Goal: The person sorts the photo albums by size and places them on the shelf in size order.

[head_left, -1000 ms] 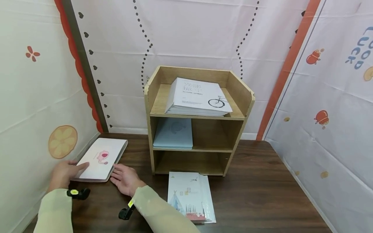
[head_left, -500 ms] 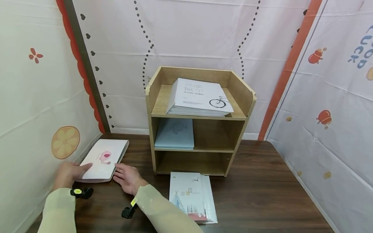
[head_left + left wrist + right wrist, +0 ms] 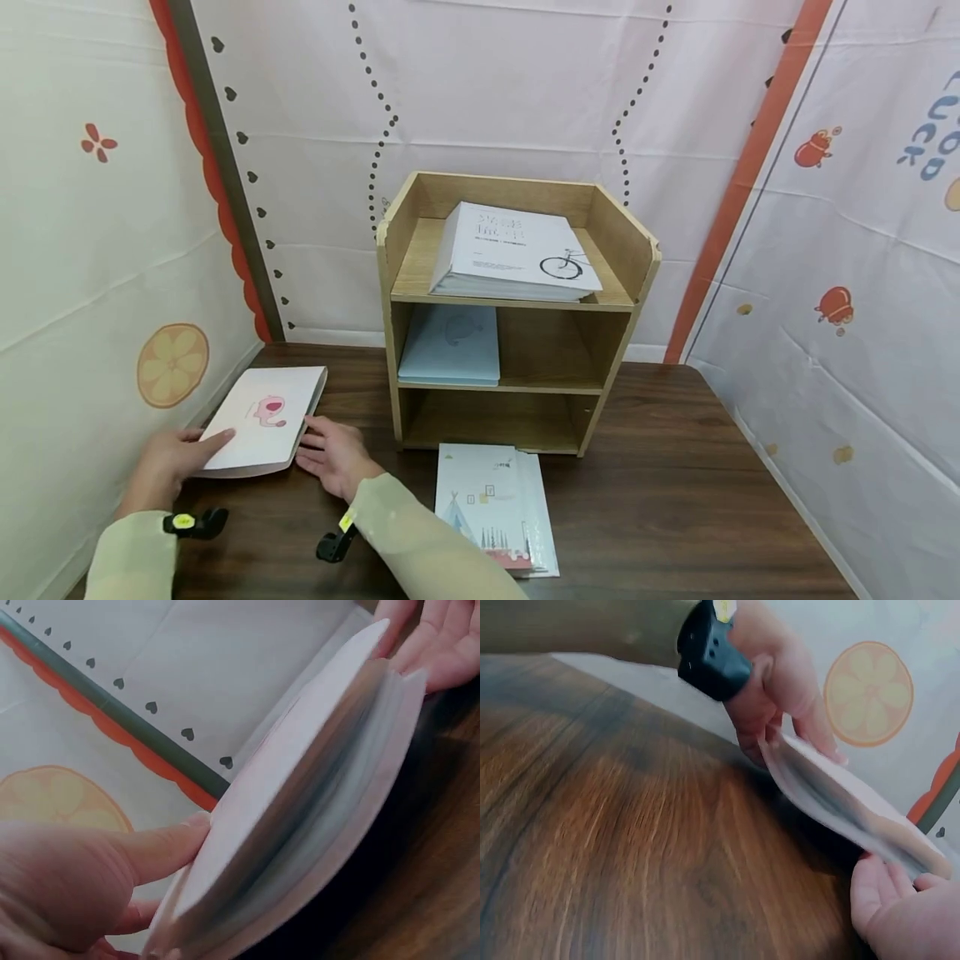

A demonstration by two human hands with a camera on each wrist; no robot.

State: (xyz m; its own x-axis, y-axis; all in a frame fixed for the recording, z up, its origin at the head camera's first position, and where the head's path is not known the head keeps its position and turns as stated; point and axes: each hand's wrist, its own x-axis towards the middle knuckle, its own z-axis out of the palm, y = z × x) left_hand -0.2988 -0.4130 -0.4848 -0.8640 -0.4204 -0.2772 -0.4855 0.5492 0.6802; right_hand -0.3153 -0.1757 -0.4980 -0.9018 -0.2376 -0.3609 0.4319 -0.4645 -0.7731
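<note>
A white notebook [image 3: 251, 417] with a pink elephant on its cover is raised slightly off the table at the left. My left hand [image 3: 167, 464] grips its near left corner, thumb on the cover and fingers underneath. At the opposite edge, my right hand [image 3: 337, 458] holds the notebook's side with thumb and fingertips. In the left wrist view the page edges of the notebook [image 3: 300, 825] fan apart between bowed covers. The right wrist view shows the right hand [image 3: 911, 915] at the notebook's near end, with a dark gap beneath it.
A three-level wooden shelf [image 3: 395, 333] stands at the back centre. Thick white books [image 3: 517, 250] lie on top, and pale blue notebooks [image 3: 450, 346] lie on the middle level. Before it, white booklets [image 3: 487, 504] lie stacked on the brown table [image 3: 675, 500]. A printed cloth [image 3: 67, 250] borders the left side.
The notebook's near edge has come slightly toward me and its pages look more bowed. Both hands keep their places on it; the left wrist has shifted back a little. The view has turned slightly left.
</note>
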